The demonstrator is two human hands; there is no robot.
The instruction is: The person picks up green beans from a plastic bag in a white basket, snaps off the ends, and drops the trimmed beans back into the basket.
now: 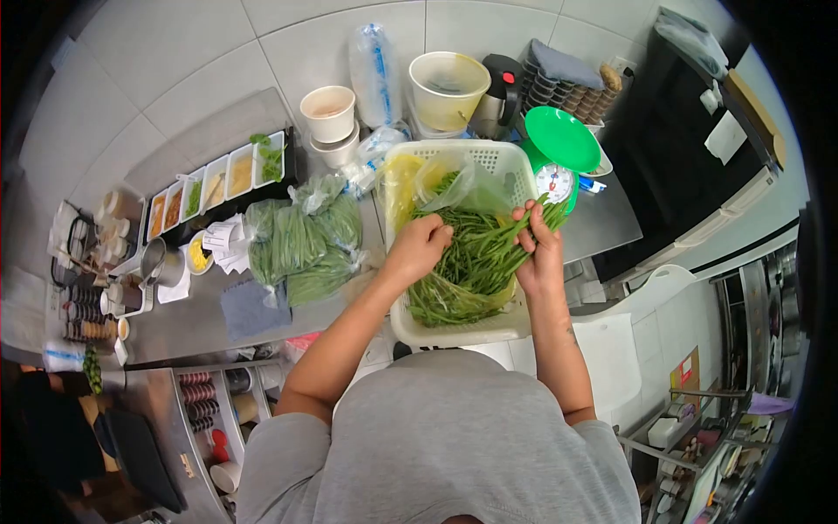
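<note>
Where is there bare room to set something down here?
Steel counter, right side: a patch between the green scale and black cabinet. Left side: a strip left of the blue cloth, along the front edge. Crowded: the basket, greens under left hand and right hand; around bagged greens.

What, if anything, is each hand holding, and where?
The right hand holds a bunch of green stalks near one end. Whether the left hand holds any can't be told.
</note>
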